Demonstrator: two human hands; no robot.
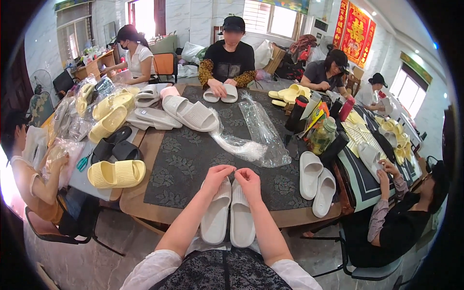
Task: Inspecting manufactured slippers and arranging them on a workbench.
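Observation:
A pair of light grey slippers lies side by side in front of me at the near table edge, the left slipper [215, 220] and the right slipper [242, 224], heels toward me. My left hand [218, 179] and my right hand [248, 181] are over their toe ends, fingertips pinched close together between the two toes. Whatever the fingers hold there is too small to make out. Just beyond my hands is a crumpled clear plastic bag [249, 152] on the dark floral table mat [169, 166].
Another grey slipper pair [316, 183] lies to the right, near bottles and a jar [323, 137]. Left are a yellow slipper pair [116, 174], black slippers [116, 145] and blue scissors [82, 163]. Grey ribbed slippers [189, 113] lie farther back. Several people work around the tables.

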